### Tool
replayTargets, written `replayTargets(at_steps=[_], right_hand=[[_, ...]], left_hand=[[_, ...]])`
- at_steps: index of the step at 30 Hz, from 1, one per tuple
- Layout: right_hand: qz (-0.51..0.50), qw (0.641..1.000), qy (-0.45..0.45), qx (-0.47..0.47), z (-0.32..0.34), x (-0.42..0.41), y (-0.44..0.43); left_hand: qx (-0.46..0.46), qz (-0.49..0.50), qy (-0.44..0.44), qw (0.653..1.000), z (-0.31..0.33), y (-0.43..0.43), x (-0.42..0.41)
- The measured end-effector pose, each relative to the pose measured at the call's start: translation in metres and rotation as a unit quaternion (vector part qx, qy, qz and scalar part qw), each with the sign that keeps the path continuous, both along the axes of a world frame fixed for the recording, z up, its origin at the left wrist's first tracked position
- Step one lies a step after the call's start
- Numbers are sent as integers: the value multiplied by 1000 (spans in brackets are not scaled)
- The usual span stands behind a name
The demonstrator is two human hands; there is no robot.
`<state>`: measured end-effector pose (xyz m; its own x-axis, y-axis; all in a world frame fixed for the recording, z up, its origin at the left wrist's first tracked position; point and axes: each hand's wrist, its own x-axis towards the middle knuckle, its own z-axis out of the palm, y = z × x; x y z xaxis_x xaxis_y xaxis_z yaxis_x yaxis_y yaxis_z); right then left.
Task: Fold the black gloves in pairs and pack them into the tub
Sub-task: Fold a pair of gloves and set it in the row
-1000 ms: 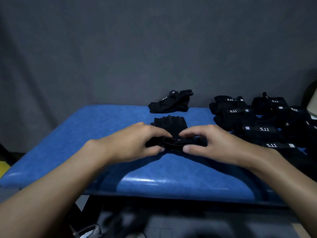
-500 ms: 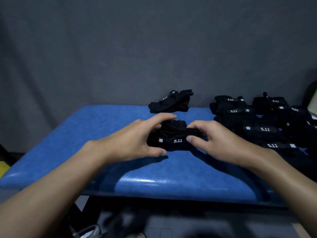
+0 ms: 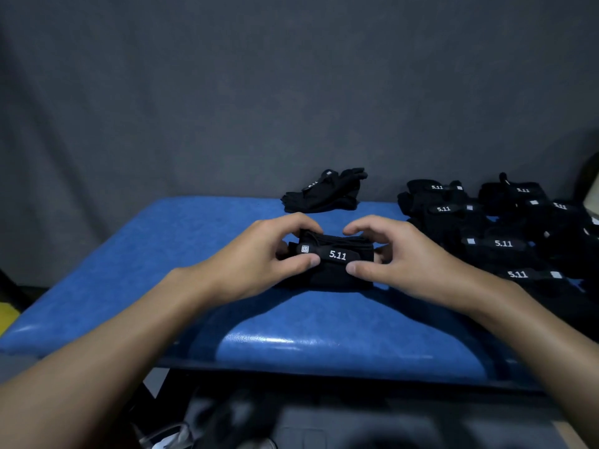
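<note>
Left hand (image 3: 259,254) and right hand (image 3: 402,254) pinched the folded glove pair (image 3: 337,264) at its two ends on the blue bench (image 3: 162,254). Bundle looked soft, light and springy. Best held across the strapped middle so the fold stays closed.

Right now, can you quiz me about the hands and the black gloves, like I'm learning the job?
1. True or false: the left hand and the right hand both grip the folded glove bundle.
2. Where on the blue table is the glove pile? A) left of the bundle B) right of it C) on top of it
3. Fill in: the bundle's strap reads ___.
Key: 1 true; 2 B; 3 5.11
</note>
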<state>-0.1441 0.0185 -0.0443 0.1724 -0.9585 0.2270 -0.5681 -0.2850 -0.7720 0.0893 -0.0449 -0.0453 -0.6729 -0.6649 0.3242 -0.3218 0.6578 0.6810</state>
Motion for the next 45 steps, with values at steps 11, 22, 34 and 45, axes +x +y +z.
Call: replayTargets(at_steps=[11, 22, 34, 45], right_hand=[[-39, 999, -23, -12, -11, 10, -14], [-106, 993, 49, -34, -17, 18, -26], [-46, 975, 211, -53, -23, 13, -29], [-18, 972, 216, -96, -13, 12, -25]], left_hand=[[40, 63, -7, 997, -6, -8, -1], [31, 138, -35, 989, -8, -17, -5], [-63, 103, -89, 989, -7, -16, -6], [-117, 66, -139, 981, -6, -22, 8]])
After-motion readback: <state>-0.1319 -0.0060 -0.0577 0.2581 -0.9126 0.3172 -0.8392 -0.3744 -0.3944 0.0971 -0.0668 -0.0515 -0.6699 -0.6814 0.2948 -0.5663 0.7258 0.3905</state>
